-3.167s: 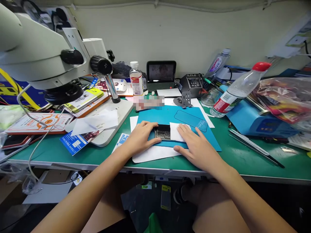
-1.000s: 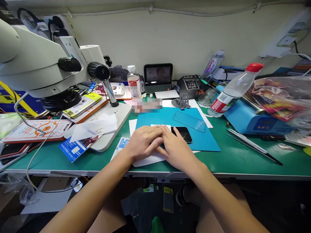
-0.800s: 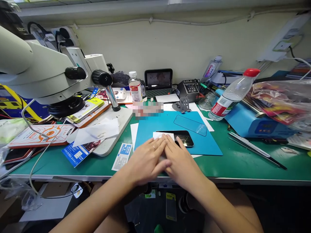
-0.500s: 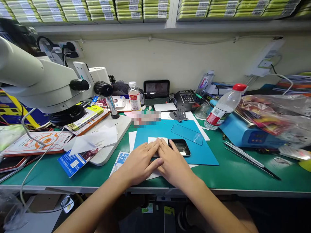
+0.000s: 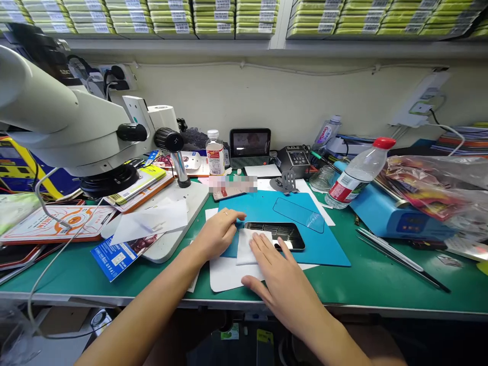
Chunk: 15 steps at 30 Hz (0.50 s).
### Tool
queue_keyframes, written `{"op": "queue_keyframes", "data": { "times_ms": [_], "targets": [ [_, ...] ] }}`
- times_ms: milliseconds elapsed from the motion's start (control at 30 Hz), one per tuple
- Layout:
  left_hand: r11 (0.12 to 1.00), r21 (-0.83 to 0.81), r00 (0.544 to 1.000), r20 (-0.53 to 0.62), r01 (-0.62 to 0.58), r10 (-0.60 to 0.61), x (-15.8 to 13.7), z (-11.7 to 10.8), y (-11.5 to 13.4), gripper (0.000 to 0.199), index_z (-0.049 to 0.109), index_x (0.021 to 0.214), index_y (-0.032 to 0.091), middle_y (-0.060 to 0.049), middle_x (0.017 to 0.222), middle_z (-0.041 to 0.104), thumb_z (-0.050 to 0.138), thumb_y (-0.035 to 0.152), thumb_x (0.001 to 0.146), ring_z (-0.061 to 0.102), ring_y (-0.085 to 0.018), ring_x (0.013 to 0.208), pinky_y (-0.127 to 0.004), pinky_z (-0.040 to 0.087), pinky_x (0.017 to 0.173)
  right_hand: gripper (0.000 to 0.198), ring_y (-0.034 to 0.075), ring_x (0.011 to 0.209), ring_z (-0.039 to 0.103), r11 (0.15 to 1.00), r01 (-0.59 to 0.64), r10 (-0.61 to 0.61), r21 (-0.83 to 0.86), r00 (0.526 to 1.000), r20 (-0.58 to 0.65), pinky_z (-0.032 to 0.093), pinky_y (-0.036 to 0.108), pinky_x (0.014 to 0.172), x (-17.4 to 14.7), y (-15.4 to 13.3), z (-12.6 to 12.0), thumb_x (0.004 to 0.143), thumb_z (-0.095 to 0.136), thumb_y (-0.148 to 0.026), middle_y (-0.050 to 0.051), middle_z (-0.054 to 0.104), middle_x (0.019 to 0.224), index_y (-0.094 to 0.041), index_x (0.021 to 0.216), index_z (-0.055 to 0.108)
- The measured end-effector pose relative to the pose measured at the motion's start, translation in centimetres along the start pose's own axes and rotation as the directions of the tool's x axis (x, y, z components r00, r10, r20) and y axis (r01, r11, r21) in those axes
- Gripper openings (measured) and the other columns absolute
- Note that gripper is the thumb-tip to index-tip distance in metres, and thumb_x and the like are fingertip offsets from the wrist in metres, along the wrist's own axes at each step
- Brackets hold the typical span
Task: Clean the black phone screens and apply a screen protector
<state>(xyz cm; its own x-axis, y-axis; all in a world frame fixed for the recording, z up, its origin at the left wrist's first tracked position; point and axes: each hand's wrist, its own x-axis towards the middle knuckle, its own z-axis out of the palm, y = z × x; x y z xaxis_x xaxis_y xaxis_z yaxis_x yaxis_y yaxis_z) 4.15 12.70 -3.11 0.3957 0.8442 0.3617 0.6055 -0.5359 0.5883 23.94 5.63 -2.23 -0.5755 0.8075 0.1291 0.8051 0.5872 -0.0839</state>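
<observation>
A dark, glossy smartphone (image 5: 292,235) lies flat on the blue mat (image 5: 324,254). A folded white wipe (image 5: 246,251) covers its lower left part. My right hand (image 5: 272,269) rests on that wipe, palm down, fingers outstretched and thumb spread. My left hand (image 5: 216,235) is at the phone's left end, index finger reaching toward the upper left corner, thumb apart from it; whether it touches the phone I cannot tell. Behind the phone, a clear screen protector (image 5: 299,216) with a black border lies on the mat. White paper (image 5: 224,277) sticks out under the mat.
A microscope (image 5: 95,127) stands at left beside papers and boxes. Tweezers (image 5: 404,259) lie at right, near a red-capped bottle (image 5: 358,173) and a blue device (image 5: 385,213) under plastic bags. A small screen (image 5: 250,144) and a soldering station (image 5: 293,160) stand along the wall.
My hands, together over the wipe before, are now apart. My left hand has moved left to the phone's end; my right lies flatter on the wipe. More of the phone shows.
</observation>
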Motion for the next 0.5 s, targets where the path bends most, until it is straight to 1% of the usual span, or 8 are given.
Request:
{"op": "queue_keyframes", "data": {
  "times_ms": [100, 167, 233, 367, 433, 500],
  "targets": [
    [1.000, -0.018, 0.999, -0.039, 0.010, -0.011, -0.2, 0.1, -0.6, 0.046, 0.065, 0.119, 0.020, -0.006, 0.112, 0.073, 0.037, 0.003, 0.086, 0.064, -0.020, 0.102, -0.038, 0.054, 0.093, 0.067, 0.031, 0.148, 0.039, 1.000, -0.022, 0.022, 0.011, 1.000, 0.003, 0.030, 0.062, 0.122, 0.8, -0.2, 0.0, 0.105, 0.036, -0.055, 0.016, 0.042, 0.157, -0.007, 0.150, 0.048],
    [1.000, -0.024, 0.998, -0.061, 0.017, -0.018, -0.2, 0.1, -0.9, 0.046, 0.065, 0.119, 0.019, -0.006, 0.111, 0.073, 0.037, 0.001, 0.086, 0.063, -0.020, 0.103, -0.038, 0.054, 0.094, 0.068, 0.030, 0.149, 0.037, 1.000, -0.030, 0.030, 0.001, 1.000, 0.004, 0.028, 0.059, 0.124, 1.3, -0.3, 0.2, 0.105, 0.036, -0.056, 0.016, 0.041, 0.158, -0.006, 0.151, 0.047],
    [1.000, -0.024, 0.997, -0.070, 0.017, -0.019, -0.2, 0.1, -1.0, 0.044, 0.065, 0.117, 0.018, -0.006, 0.110, 0.073, 0.037, 0.002, 0.087, 0.063, -0.021, 0.102, -0.038, 0.055, 0.092, 0.070, 0.030, 0.149, 0.038, 0.999, -0.030, 0.029, -0.020, 0.999, -0.017, 0.029, 0.058, 0.124, 1.0, -0.5, 0.4, 0.105, 0.038, -0.056, 0.017, 0.041, 0.158, -0.004, 0.151, 0.046],
    [1.000, -0.021, 0.996, -0.083, 0.012, -0.013, -0.3, 0.0, -0.8, 0.037, 0.067, 0.114, 0.019, -0.006, 0.107, 0.074, 0.039, 0.006, 0.092, 0.064, -0.021, 0.103, -0.038, 0.055, 0.092, 0.068, 0.032, 0.147, 0.042, 0.998, -0.040, 0.034, -0.056, 0.995, -0.097, 0.032, 0.060, 0.121, -0.6, -0.7, 1.0, 0.105, 0.036, -0.055, 0.018, 0.043, 0.157, -0.005, 0.149, 0.049],
    [1.000, -0.021, 0.996, -0.093, 0.011, -0.013, -0.2, 0.1, -0.7, 0.036, 0.066, 0.115, 0.019, -0.005, 0.108, 0.074, 0.040, 0.007, 0.094, 0.064, -0.020, 0.105, -0.037, 0.054, 0.093, 0.070, 0.032, 0.146, 0.042, 0.996, -0.048, 0.040, -0.069, 0.994, -0.106, 0.033, 0.059, 0.121, -0.3, -0.6, 1.1, 0.105, 0.036, -0.055, 0.019, 0.043, 0.156, -0.002, 0.149, 0.048],
    [1.000, -0.017, 0.995, -0.099, 0.018, -0.020, -0.2, 0.2, -0.7, 0.035, 0.065, 0.116, 0.018, -0.006, 0.108, 0.074, 0.039, 0.007, 0.094, 0.064, -0.021, 0.105, -0.038, 0.054, 0.093, 0.071, 0.032, 0.146, 0.042, 0.996, -0.055, 0.048, -0.074, 0.995, -0.087, 0.033, 0.058, 0.121, 0.8, -0.5, 1.2, 0.105, 0.038, -0.055, 0.020, 0.043, 0.155, 0.000, 0.149, 0.047]
  ]
}}
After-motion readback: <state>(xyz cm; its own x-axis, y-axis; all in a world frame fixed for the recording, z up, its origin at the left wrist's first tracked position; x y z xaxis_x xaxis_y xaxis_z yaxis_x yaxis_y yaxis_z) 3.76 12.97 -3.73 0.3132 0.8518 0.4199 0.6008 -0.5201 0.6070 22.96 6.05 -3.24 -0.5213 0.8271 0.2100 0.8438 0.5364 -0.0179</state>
